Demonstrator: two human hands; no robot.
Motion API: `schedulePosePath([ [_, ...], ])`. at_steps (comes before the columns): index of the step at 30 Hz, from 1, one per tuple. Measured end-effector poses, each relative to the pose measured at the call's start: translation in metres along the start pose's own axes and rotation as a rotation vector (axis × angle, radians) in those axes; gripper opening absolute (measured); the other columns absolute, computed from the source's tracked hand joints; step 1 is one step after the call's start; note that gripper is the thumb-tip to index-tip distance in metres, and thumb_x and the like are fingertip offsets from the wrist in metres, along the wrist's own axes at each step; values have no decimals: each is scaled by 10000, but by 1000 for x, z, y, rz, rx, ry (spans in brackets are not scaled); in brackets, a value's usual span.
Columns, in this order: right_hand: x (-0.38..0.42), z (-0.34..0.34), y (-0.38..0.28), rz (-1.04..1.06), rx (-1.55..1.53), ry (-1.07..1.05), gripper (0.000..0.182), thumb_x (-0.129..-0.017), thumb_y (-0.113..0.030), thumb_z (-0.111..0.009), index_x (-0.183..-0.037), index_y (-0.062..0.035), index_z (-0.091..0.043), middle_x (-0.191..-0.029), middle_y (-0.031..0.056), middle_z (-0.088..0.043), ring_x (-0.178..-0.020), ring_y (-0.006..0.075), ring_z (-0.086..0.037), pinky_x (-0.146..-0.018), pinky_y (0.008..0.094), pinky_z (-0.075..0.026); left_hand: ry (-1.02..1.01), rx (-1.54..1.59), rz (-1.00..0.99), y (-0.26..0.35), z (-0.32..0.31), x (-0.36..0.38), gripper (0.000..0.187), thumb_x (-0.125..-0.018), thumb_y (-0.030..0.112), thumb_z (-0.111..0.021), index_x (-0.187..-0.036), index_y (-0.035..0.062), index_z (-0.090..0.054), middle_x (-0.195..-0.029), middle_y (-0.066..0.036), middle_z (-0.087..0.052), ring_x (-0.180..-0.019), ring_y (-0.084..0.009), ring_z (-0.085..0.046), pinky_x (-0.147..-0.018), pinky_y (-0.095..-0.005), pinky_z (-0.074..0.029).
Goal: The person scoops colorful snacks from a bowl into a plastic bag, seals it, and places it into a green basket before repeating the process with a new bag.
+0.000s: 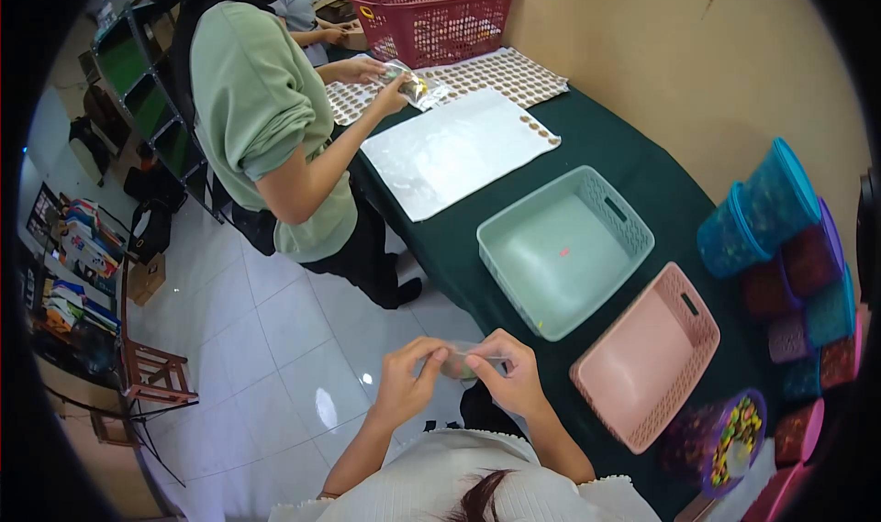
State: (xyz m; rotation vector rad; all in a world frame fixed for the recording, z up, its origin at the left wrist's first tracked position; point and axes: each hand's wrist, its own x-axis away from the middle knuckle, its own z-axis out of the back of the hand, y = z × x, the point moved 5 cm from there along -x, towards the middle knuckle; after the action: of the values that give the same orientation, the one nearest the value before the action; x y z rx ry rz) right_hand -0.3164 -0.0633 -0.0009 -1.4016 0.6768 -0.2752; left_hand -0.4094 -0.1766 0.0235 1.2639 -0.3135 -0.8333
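Note:
Pinched between my two hands, in front of my chest, is a small clear plastic bag [456, 364] with something greenish inside. My left hand [407, 380] grips one upper corner with thumb and forefinger. On the opposite corner, my right hand [510, 372] is closed in a similar pinch. The bag hangs over the gap beside the table, near a pale green plastic basket [551, 270] with a few tiny coloured bits in it. A pink basket [633, 371] lies to the right of my right hand.
A purple tub [730, 412] of colourful sweets and stacked lidded tubs [785, 210] line the right side. Across the green-covered table [440, 238] lie a white sheet [450, 160] and rows of small brown pieces [509, 72]. A co-worker [266, 127] handles a clear bag; a red basket [440, 22] stands behind.

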Motion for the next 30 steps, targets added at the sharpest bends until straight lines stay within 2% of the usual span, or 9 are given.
schedulePosePath([
  [5,-44,38,-1,8,-31,56,128,-821,-44,-493,-846,39,-587,-769,109,-563,-728,163,-533,-666,256,-413,-54,112,11,-5,-19,-65,125,-823,53,-503,-852,-36,-586,-769,-98,-597,-724,-188,-574,-663,-253,-436],
  [7,-55,57,6,-45,-55,184,141,-831,-60,-489,-823,42,-586,-780,104,-568,-731,157,-531,-671,248,-407,-319,215,-119,17,-31,-84,131,-823,33,-486,-860,-45,-585,-799,-122,-604,-747,-220,-583,-679,-276,-445],
  [10,-68,70,2,-31,-96,146,166,-843,-109,-500,-817,32,-584,-771,89,-560,-712,124,-497,-619,243,-385,-376,88,-145,10,-37,-109,138,-817,35,-493,-882,-48,-582,-842,-149,-610,-772,-251,-592,-704,-298,-452],
  [15,-90,87,-38,88,31,175,201,-845,-114,-469,-823,31,-606,-821,109,-611,-735,179,-534,-680,267,-405,-424,355,-427,7,-51,-170,113,-761,70,-585,-704,-19,-623,-688,-113,-627,-658,-212,-609,-762,-385,-459],
  [18,-86,95,-37,179,86,474,191,-838,-119,-481,-813,25,-603,-770,100,-610,-752,177,-534,-692,270,-403,-547,419,-590,25,-72,-191,100,-752,72,-595,-710,-12,-628,-691,-111,-625,-656,-198,-603,-770,-380,-456],
  [22,-82,95,-31,144,119,717,151,-817,-108,-505,-843,13,-592,-817,113,-599,-792,207,-526,-734,286,-400,-686,288,-689,35,-86,-221,47,-715,34,-631,-756,13,-640,-745,-92,-629,-628,-190,-559,-628,-286,-448],
  [24,-79,90,-38,74,553,856,159,-787,-99,-541,-904,4,-576,-895,129,-577,-847,241,-519,-778,308,-394,-732,303,-745,18,-92,-229,54,-726,30,-623,-773,12,-644,-756,-106,-631,-582,-153,-536,-516,-241,-411],
  [28,-34,73,-40,-114,715,1116,204,-778,-99,-548,-950,10,-555,-959,113,-534,-900,202,-498,-813,292,-377,-537,414,-276,-21,-103,-249,123,-756,36,-600,-854,-27,-638,-862,-127,-623,-563,-101,-537,-428,-195,-382],
  [30,2,59,-40,-203,700,1225,220,-759,-93,-555,-954,9,-553,-948,104,-539,-893,195,-501,-813,278,-372,-665,398,-264,-33,-118,-251,177,-760,27,-583,-921,-35,-622,-925,-141,-608,-669,-149,-583,-534,-216,-450],
])
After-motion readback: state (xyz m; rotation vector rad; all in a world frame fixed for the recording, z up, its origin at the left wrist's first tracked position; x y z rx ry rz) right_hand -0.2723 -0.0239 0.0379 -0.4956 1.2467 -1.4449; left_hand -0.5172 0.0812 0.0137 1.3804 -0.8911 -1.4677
